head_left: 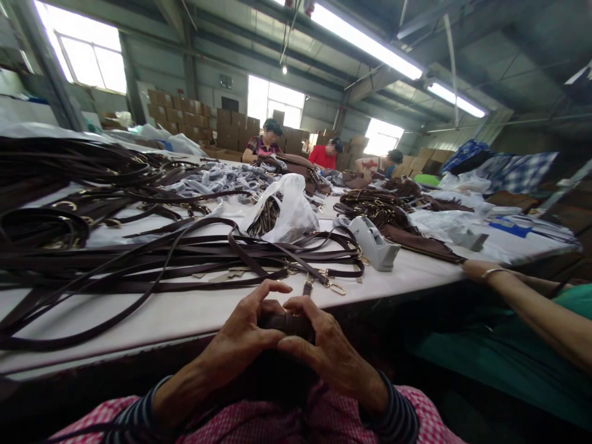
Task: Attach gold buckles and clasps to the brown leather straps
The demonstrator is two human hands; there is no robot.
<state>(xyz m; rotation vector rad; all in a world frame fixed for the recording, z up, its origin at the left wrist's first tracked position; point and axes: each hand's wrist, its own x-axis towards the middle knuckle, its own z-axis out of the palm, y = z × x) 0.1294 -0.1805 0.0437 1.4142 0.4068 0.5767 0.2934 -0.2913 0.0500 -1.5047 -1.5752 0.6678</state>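
My left hand (245, 336) and my right hand (333, 345) meet just off the table's front edge. Between them they grip a dark brown leather strap (287, 324), which looks folded or coiled; fingers cover much of it. Thumbs press it from the near side. Beyond my fingertips, a short strap end with a gold-coloured clasp (337, 288) lies on the white table (185, 311). More long brown straps (198, 256) stretch across the table to the left, some looping toward the edge.
A grey tape dispenser (377, 245) stands right of the straps, near a white plastic bag (296, 209). Brown leather bags (370, 206) are piled farther right. A co-worker's arm (522, 293) reaches in from the right. Several people work across the table, before stacked cartons (180, 114).
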